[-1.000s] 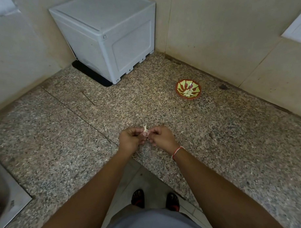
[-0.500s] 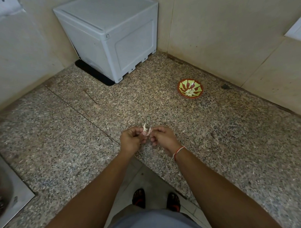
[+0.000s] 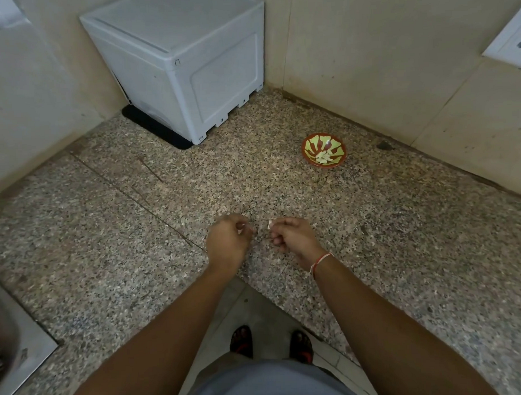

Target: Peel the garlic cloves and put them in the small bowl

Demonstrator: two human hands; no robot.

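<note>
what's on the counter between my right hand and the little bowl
Nothing: the head view shows only bare speckled counter between the right hand and the small bowl.

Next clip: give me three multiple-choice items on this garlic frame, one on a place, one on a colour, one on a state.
1. Where does the small bowl stand?
A. by the right wall
B. in the sink
C. on the white box

2. What colour is the bowl's rim?
A. blue
B. red-orange
C. black

3. How are the hands?
A. flat on the counter
B. clasped together
C. apart, fingers curled

Key: 1 A, it sits on the granite counter near the wall. 2 B, rim shows red-orange. 3 C, a gap separates left hand and right hand.
</note>
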